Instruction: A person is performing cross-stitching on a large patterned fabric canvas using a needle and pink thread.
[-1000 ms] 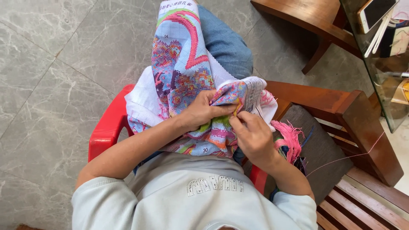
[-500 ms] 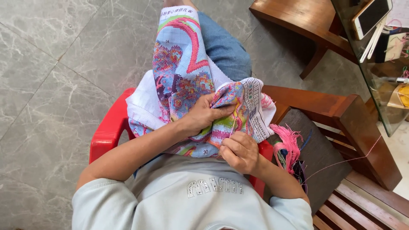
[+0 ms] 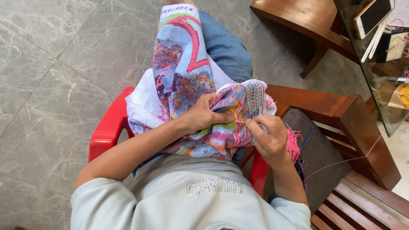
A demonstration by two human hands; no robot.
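A large, colourful cross-stitch cloth (image 3: 183, 72) lies draped over my lap and knee. My left hand (image 3: 200, 113) grips a bunched fold of the cloth near its middle. Just to the right, my right hand (image 3: 266, 136) pinches at the cloth's folded edge with thumb and forefinger; a needle is too small to make out. A thin pink thread (image 3: 341, 162) runs from under that hand off to the right. A tuft of pink threads (image 3: 293, 142) hangs beside my right wrist.
I sit on a red plastic chair (image 3: 106, 132) on a grey marble floor. A wooden bench (image 3: 353, 136) with a dark cushion stands at my right. A glass-topped table (image 3: 375, 51) with a phone (image 3: 372, 17) is at top right.
My right hand has moved up and to the right, from low against the cloth to its folded edge. My left hand keeps its grip on the cloth.
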